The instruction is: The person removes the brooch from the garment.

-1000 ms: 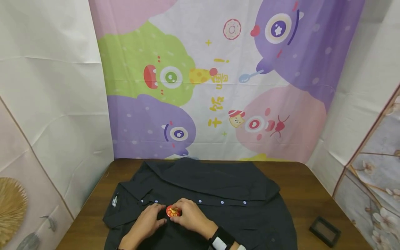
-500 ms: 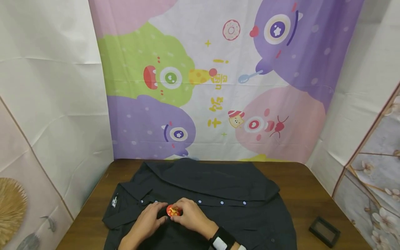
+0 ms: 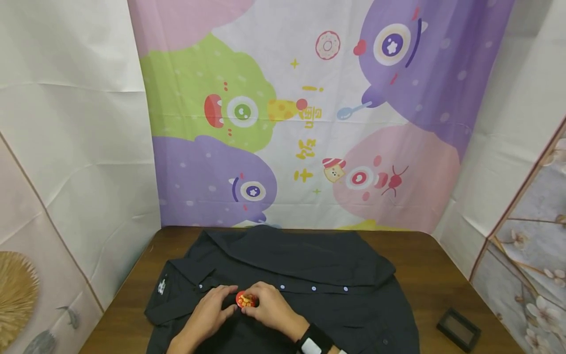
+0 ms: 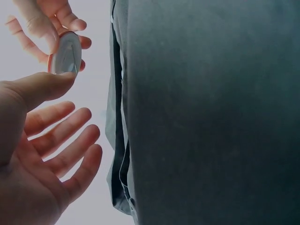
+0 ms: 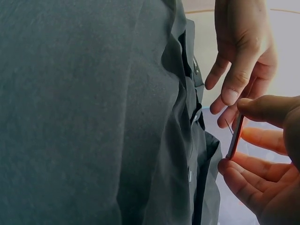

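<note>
My right hand pinches a round pin badge by its edge, over the dark shirt. The badge has a red front with a yellow picture. In the left wrist view its silver back shows. A thin needle stands out from the back at an angle in the right wrist view. My left hand hovers just left of the badge, fingers spread and relaxed. Its thumb overlaps the badge's lower edge in the left wrist view.
The shirt lies spread on a brown wooden table, with a row of light buttons across it. A small black frame-like box sits near the right edge. A cartoon-print cloth hangs behind the table.
The left hand's fingers have moved slightly up and right, closer to the badge. The right hand keeps its pinch on the badge in almost the same place.
</note>
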Demonstrator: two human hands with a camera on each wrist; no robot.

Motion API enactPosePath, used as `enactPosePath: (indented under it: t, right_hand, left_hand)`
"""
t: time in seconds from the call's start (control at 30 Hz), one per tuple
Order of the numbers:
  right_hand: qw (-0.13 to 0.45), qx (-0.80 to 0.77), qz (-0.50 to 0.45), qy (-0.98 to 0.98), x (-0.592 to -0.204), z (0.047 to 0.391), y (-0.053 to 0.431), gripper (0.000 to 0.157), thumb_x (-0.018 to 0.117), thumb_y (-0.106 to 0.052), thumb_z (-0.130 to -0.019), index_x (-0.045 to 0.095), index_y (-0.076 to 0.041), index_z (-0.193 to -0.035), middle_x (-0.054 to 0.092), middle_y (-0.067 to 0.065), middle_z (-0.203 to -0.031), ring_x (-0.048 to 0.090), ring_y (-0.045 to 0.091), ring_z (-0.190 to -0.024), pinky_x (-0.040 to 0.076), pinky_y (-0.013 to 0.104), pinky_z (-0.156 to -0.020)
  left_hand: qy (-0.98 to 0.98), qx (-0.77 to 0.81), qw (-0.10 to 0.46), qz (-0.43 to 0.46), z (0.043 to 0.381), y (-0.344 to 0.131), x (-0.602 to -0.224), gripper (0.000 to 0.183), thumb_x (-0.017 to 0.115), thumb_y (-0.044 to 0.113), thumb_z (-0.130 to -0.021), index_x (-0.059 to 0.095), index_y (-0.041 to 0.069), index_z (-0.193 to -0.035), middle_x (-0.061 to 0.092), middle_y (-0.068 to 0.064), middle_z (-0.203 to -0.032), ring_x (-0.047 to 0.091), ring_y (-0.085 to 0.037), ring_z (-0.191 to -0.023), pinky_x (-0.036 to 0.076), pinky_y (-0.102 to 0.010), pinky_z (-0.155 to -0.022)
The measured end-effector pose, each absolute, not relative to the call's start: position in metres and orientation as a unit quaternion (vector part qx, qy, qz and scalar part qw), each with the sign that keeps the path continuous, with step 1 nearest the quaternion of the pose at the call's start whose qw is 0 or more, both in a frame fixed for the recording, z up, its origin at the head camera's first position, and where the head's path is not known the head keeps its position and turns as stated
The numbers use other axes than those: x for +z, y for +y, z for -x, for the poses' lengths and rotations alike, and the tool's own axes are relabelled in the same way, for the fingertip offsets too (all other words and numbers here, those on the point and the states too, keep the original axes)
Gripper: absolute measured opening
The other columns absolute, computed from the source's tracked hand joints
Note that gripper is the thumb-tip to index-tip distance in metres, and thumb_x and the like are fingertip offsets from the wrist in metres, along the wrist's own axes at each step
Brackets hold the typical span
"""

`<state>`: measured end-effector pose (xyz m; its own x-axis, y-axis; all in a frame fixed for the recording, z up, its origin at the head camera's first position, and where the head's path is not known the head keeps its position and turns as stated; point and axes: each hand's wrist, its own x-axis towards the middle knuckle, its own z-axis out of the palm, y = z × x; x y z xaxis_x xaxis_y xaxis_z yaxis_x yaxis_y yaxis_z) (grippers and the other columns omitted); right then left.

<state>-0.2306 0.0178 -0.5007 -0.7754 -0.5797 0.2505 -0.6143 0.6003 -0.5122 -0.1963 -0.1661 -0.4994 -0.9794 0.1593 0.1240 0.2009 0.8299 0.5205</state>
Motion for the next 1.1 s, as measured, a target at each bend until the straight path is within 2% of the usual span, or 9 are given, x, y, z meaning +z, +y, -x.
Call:
enactPosePath:
  t: [0.2,0.67,1.1]
  right_hand:
    - [0.043,0.301,-0.34,-0.89,-0.5005,0.2307,0.0185,0.028,0.08,-0.026,-0.08,0.075,-0.013,-0.104,0.068,-0.002,-0.096,0.059,0.003,-0.084,0.048,0.017,-0.072]
    - [0.039,0.309,-0.335,-0.889,-0.5016,0.2299,0.0193,0.027,0.08,-0.025,-0.081,0.074,-0.012,-0.104,0.068,-0.001,-0.098,0.059,0.003,-0.086,0.049,0.017,-0.073]
    - [0.037,0.322,-0.33,-0.886,-0.5009,0.2304,0.0213,0.026,0.08,-0.024,-0.081,0.074,-0.013,-0.103,0.068,-0.002,-0.097,0.059,0.001,-0.084,0.049,0.016,-0.072]
  left_hand:
    - [-0.951,-0.287,0.056,0.096,0.1939,-0.1654,-0.4978,0.04,0.077,0.014,-0.082,0.066,0.007,-0.12,0.067,-0.007,-0.116,0.062,-0.029,-0.112,0.049,-0.051,-0.094]
    - [-0.946,-0.303,0.06,0.097,0.1927,-0.1633,-0.4937,0.039,0.077,0.014,-0.081,0.067,0.009,-0.119,0.068,-0.003,-0.112,0.063,-0.025,-0.107,0.051,-0.049,-0.091]
    - [-0.946,-0.302,0.071,0.095,0.1929,-0.1615,-0.4935,0.028,0.077,0.013,-0.082,0.072,0.014,-0.109,0.07,0.001,-0.109,0.064,-0.022,-0.106,0.051,-0.047,-0.092]
